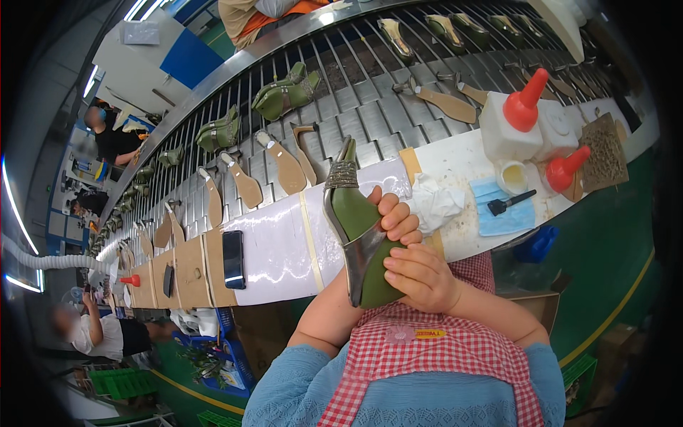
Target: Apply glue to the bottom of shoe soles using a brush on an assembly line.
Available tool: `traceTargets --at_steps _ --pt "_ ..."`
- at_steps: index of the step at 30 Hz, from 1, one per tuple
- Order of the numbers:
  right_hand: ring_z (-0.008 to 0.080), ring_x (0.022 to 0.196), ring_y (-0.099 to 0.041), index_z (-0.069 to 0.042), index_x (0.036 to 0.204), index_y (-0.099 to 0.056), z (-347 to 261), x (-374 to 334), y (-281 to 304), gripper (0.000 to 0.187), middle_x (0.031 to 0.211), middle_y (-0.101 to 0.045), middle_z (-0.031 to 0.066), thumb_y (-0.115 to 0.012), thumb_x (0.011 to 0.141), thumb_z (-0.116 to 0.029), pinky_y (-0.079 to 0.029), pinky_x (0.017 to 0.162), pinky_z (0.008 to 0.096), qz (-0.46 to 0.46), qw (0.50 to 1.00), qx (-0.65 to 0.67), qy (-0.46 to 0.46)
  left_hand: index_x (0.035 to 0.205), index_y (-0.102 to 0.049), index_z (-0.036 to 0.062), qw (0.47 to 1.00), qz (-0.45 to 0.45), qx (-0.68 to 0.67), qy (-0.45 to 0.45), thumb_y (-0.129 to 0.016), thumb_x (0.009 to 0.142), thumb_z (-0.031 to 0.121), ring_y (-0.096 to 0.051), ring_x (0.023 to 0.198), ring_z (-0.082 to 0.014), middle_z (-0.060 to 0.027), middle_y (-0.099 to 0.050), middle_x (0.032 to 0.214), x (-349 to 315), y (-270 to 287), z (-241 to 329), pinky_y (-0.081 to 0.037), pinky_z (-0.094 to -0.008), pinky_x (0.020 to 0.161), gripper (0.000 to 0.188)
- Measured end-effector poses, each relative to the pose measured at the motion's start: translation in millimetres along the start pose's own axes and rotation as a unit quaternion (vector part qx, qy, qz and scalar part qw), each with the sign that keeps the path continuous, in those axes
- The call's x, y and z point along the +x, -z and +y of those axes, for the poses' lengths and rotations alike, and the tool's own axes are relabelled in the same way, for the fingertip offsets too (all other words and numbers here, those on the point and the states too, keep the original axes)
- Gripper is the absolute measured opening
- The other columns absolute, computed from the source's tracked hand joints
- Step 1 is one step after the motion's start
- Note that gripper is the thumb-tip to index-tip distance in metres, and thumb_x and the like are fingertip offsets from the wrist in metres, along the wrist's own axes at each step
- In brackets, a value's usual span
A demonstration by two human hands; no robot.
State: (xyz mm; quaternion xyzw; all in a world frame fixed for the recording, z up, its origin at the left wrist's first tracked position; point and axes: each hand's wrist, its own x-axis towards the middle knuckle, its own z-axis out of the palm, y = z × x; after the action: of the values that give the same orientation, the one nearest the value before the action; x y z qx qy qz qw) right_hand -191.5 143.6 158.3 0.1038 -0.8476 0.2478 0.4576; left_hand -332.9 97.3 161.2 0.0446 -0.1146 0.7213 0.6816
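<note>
A pointed green shoe [350, 212] with a sparkly strap and a shiny dark edge is held up in front of my chest, its toe pointing up and away. My left hand [397, 218] reaches behind it, with its fingers curled over the right side. Just below, my right hand [425, 277] grips the lower green part, fingers bent against it. Beyond the right side of the shoe, a crumpled white tissue [434, 202] lies on the work board [370, 178]. A black brush [511, 202] rests on a blue cloth [491, 220] beside a small cup [512, 176] of pale liquid.
White bottles with red nozzles [523, 107] stand at the right. A slatted conveyor [348, 107] runs behind, carrying green shoes [284, 96] and tan soles [281, 165]. A black phone [233, 260] lies on the board. Other people [114, 139] are at the far left and the back.
</note>
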Motion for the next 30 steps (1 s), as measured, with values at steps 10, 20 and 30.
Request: traceTargets --at_steps 10,20,30 --pt "0.0344 0.117 -0.055 0.002 0.134 -0.037 -3.3 -7.3 6.2 0.076 0.130 -0.051 0.0210 -0.081 0.073 -0.012 -0.043 0.101 0.0402 0.010 0.960 0.137 -0.243 0.115 -0.056 0.0020 0.912 0.144 0.321 -0.210 -0.045 0.099 0.037 -0.061 0.097 -0.0264 -0.0097 -0.062 0.106 -7.1 7.4 17.7 -0.051 -0.0393 0.086 0.040" --pt "0.0163 0.112 -0.054 0.000 0.133 -0.040 13.5 4.2 17.8 0.062 0.123 -0.055 0.0096 -0.076 0.085 -0.016 -0.045 0.097 0.0303 0.252 0.630 0.497 -0.542 0.132 -0.048 0.0023 0.744 0.243 0.572 -0.245 -0.028 0.106 0.043 -0.052 0.117 -0.0178 -0.0079 -0.057 0.127 -1.6 -20.0 -15.4 -0.039 -0.0338 0.102 0.052" --pt "0.0157 0.109 -0.055 0.000 0.132 -0.041 -1.9 -0.4 12.0 0.060 0.121 -0.057 0.0089 -0.074 0.086 -0.019 -0.047 0.093 0.0303 0.264 0.678 0.461 -0.508 0.135 -0.043 0.0031 0.827 0.176 0.501 -0.184 -0.070 0.089 0.024 -0.050 0.120 -0.0187 -0.0089 -0.053 0.130 -13.7 -15.8 -30.0 -0.040 -0.0355 0.103 0.058"
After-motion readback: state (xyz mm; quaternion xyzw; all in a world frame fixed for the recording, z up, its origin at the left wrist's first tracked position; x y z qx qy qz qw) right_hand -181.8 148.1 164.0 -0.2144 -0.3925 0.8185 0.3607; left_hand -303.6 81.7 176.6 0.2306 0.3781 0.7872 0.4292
